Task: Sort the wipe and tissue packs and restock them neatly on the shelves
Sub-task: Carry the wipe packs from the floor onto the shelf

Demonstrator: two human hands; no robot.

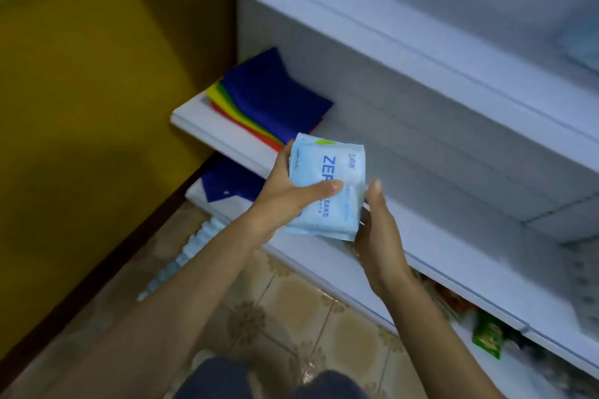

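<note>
Both forearms reach forward, holding a light blue wipe pack [330, 178] just above the front edge of the white middle shelf [227, 136]. The left hand [285, 194] grips its left side, with the thumb laid across the printed face and the fingers curled behind. The right hand [379, 236] cups the lower right corner with the thumb upright against the edge; its other fingers are hidden behind the pack. Folded coloured cloths [272, 97] lie further back on the shelf.

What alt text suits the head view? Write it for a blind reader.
Two hands hold a light blue pack in front of a white shelf: the left hand grips its left side, the right hand supports its right edge. Folded coloured cloths lie stacked on that shelf.
</note>
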